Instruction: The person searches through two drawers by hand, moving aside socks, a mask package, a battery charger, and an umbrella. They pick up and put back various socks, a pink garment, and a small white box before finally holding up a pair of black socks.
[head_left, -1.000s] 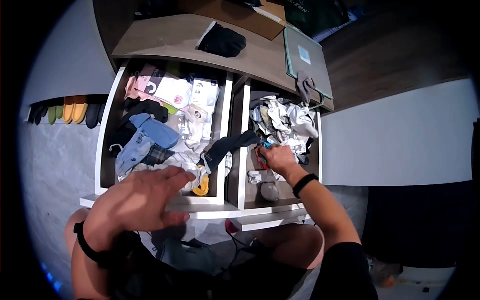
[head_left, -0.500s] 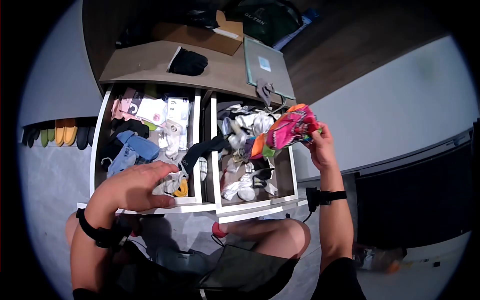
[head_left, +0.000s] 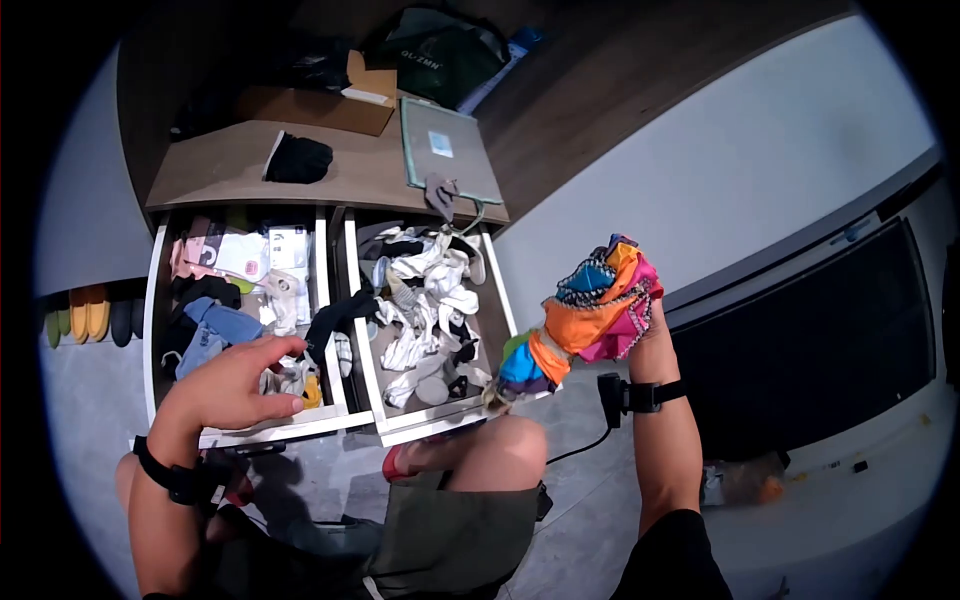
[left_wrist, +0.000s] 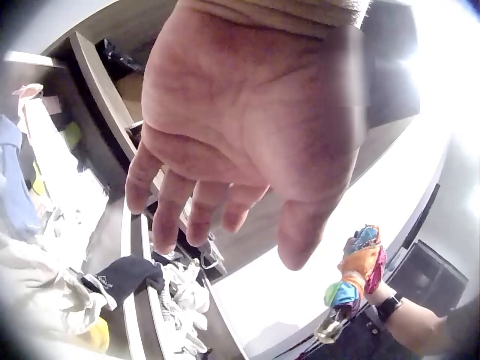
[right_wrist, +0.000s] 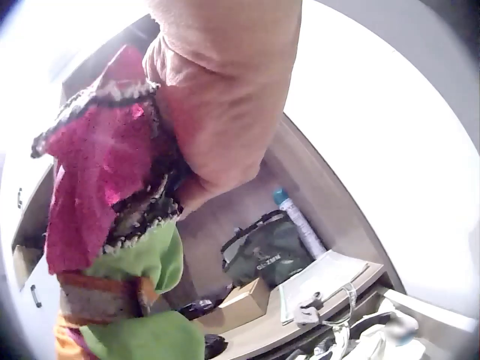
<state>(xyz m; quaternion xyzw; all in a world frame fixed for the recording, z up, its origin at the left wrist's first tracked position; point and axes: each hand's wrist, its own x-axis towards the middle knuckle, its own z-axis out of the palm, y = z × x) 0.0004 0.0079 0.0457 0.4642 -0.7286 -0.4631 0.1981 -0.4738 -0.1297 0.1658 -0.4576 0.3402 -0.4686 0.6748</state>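
Observation:
My right hand (right_wrist: 221, 127) grips a multicoloured cloth bundle (head_left: 590, 320) with orange, pink, blue and green patches and a beaded-looking trim. It is held up to the right of the right drawer (head_left: 508, 308), with most of the fingers hidden behind the cloth. A band gathers the bundle partway along, as the right wrist view shows. Over the front of the left drawer (head_left: 152, 330) hovers my left hand (head_left: 235, 385), its fingers extended and nothing in its palm. Beyond its fingertips a black sock (head_left: 340, 322) drapes across the sides between the two drawers.
White and dark socks (head_left: 425, 320) fill much of the right drawer. Blue socks (head_left: 215, 325) and packaged items (head_left: 243, 255) lie in the left one. On the cabinet top are a black cloth pouch (head_left: 298, 158), a cardboard box (head_left: 320, 108) and a flat green-edged case (head_left: 445, 150).
My right hand has lifted the colourful cloth bundle out of the right drawer and carried it right, towards me. The left hand stays over the left drawer. The head view has swung right.

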